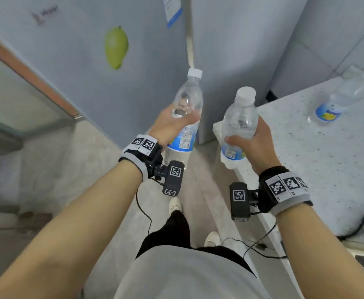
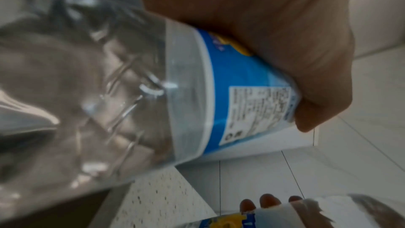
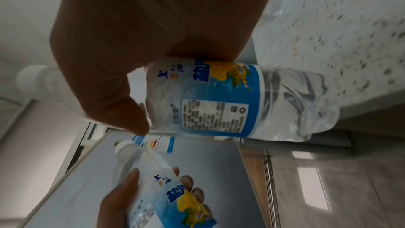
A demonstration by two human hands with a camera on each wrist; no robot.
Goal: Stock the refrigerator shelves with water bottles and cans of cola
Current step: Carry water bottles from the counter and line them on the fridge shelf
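Head view: a closed grey refrigerator (image 1: pixel 90 72), a green fruit magnet (image 1: pixel 115 47) on its door, stands before a person holding two water bottles. Right of the refrigerator, a speckled white counter (image 1: pixel 327 158) carries a third water bottle (image 1: pixel 345 98), lying on its side well away from the refrigerator. Nearest the refrigerator door, the left hand (image 1: pixel 172 124) wraps its fingers and thumb round the middle of one bottle (image 1: pixel 184 117), white cap up and tilted toward the door. Between that bottle and the counter, the right hand (image 1: pixel 256 143) grips the second bottle (image 1: pixel 239 126) just above its blue label, thumb across the front, fingers curled behind. In the right wrist view the left fingertips (image 3: pixel 187 182) press against the blue-and-yellow label.
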